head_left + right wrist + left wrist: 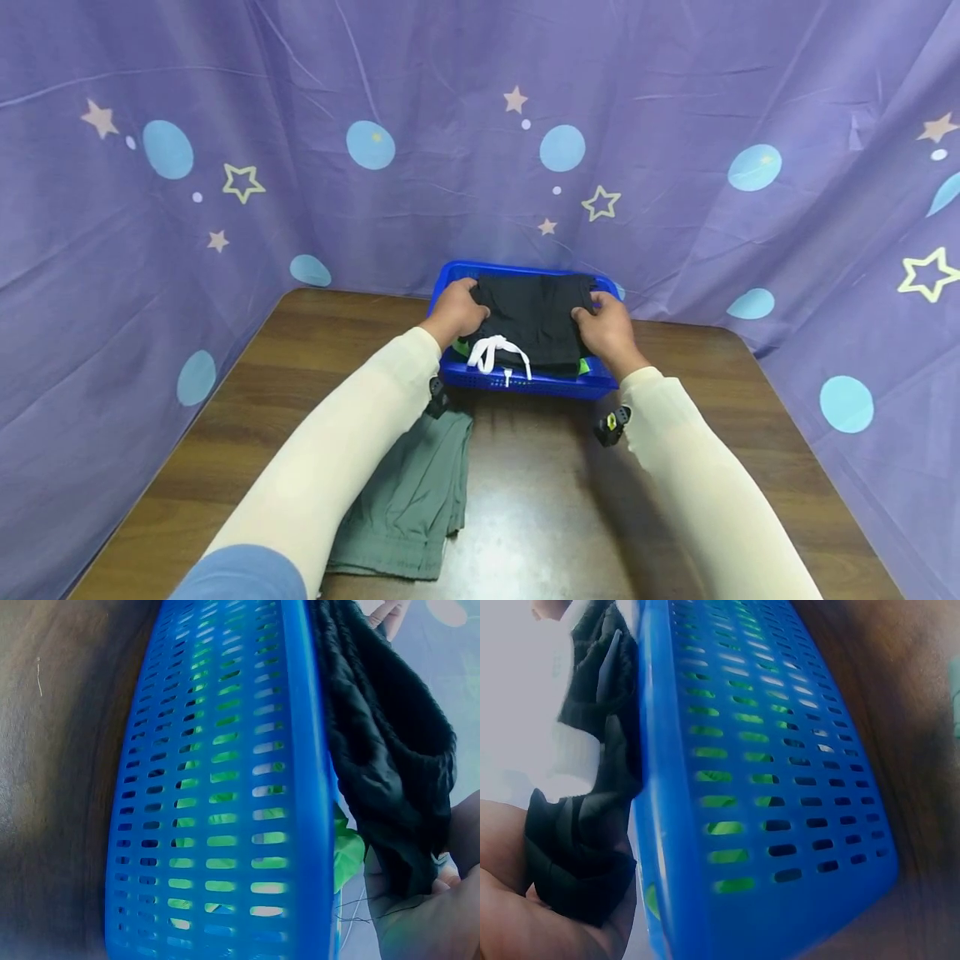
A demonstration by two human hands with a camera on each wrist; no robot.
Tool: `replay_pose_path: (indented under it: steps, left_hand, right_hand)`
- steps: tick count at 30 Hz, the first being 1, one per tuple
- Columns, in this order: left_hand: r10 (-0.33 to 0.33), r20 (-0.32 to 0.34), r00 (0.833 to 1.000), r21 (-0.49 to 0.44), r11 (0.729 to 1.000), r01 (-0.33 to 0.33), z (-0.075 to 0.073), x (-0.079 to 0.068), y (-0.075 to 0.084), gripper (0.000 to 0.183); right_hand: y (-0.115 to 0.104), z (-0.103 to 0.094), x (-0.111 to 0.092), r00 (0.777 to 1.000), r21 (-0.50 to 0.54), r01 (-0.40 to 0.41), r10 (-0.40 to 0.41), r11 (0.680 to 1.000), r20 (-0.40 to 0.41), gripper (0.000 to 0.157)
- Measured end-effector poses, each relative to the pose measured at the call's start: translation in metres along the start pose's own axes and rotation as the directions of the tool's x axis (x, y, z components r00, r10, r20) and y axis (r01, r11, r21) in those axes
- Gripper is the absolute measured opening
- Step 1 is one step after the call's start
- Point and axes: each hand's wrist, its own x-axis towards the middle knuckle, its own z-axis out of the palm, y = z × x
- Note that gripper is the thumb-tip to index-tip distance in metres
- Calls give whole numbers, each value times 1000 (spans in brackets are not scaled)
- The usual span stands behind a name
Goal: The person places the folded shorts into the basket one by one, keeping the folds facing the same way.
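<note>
Folded black shorts [528, 317] with a white drawstring [495, 352] lie over the top of a blue plastic basket [525, 386]. My left hand [458, 312] grips their left side, thumb on top. On the opposite side my right hand [606, 327] pinches the right edge. Both wrist views show black cloth bunched between thumb and fingers, just above the basket rim. Bright green cloth [349, 855] sits beneath the shorts inside the basket, and its colour shows through the slots. How far the shorts rest on the green cloth I cannot tell.
Grey-green folded pants or shorts [412, 500] lie on the wooden table [540, 492], partly under my left forearm. A purple curtain [465, 125] with stars and blue ovals hangs behind the basket and along both sides.
</note>
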Motion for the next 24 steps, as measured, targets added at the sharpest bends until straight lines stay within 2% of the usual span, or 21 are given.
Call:
replay_pose_path:
  steps: [8,15,20,24]
  left_hand:
    - [2,-42,999,23,1000,-1,7,6,-5,61]
    - [7,-94,996,-8,1000,-8,12,9,-6,59]
    - [-14,-78,997,28,999,16,14,12,-8,58]
    - [-51,-44,998,73,996,55,16,13,-11,60]
  right_hand:
    - [8,11,8,999,-36,16,-17,999,-46,37]
    - [13,14,13,997,-82,21,-27,996,-75,39]
    - [14,15,13,1000,-168,-19,17,986,-14,45]
    - [15,14,13,997,-267,-47,62,963,51,51]
